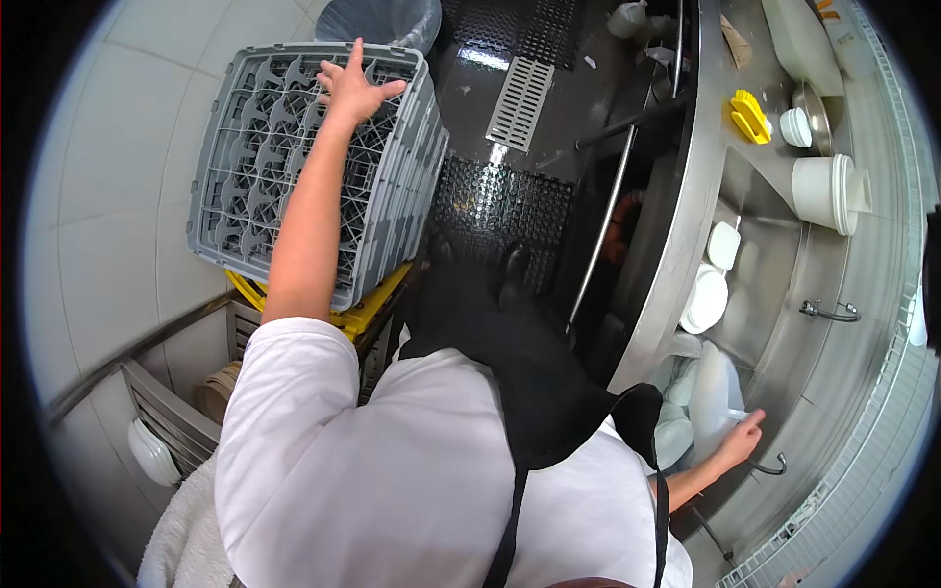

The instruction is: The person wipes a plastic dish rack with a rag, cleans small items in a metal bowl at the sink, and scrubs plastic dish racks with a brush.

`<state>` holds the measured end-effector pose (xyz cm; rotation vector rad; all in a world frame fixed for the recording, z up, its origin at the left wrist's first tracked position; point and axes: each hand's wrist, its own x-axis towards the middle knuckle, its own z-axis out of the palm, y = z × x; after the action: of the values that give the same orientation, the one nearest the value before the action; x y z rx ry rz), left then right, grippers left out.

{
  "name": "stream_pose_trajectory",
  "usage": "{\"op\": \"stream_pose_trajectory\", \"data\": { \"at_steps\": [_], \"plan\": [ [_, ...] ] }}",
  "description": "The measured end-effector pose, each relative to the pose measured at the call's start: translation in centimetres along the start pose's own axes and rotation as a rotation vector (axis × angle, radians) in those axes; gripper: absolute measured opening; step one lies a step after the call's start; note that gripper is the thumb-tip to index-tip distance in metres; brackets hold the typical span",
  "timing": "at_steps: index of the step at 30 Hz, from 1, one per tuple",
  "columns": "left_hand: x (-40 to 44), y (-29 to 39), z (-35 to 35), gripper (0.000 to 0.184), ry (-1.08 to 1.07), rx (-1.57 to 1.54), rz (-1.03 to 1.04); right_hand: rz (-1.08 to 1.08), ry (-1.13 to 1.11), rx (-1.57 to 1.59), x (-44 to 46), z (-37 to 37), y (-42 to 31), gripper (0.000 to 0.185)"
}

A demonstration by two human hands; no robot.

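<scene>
My left hand [360, 90] is stretched out over the top of a grey rack stack [265, 167], fingers spread, with nothing in it; whether it touches the rack I cannot tell. On the right, my right hand [740, 439] is closed on the edge of a whitish translucent container [716, 392] in the sink. Pale greenish containers [673, 431] lie beside that container. Farther along the sink are a white round container [704, 299] and a smaller white one [723, 245].
The racks stand on a yellow base [377, 304]. A yellow brush [750, 118], white tubs [823, 191] and a metal bowl [812, 103] sit on the steel counter [716, 78]. A tap [828, 311] juts over the sink. A lined bin [380, 22] stands behind the racks.
</scene>
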<state>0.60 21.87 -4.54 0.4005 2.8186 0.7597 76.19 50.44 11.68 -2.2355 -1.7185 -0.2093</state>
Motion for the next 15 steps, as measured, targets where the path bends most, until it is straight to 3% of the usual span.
{"op": "stream_pose_trajectory", "data": {
  "at_steps": [3,8,12,15],
  "plan": [
    [-0.4,-0.6,1.6,0.126,-0.005,0.08,-0.078,-0.025,-0.202,-0.092,0.5,1.3,5.8,0.064],
    [-1.8,-2.3,0.1,0.122,0.043,0.05,-0.171,0.049,-0.341,-0.241,-0.3,3.2,9.5,0.042],
    [-2.4,-4.7,-1.7,0.119,0.106,0.088,-0.287,0.123,-0.508,-0.284,-0.2,6.5,11.8,0.048],
    [-3.0,-7.4,-3.2,0.113,0.133,0.131,-0.404,-0.021,-0.489,-0.365,-1.6,9.2,12.0,0.057]
  ]
}}
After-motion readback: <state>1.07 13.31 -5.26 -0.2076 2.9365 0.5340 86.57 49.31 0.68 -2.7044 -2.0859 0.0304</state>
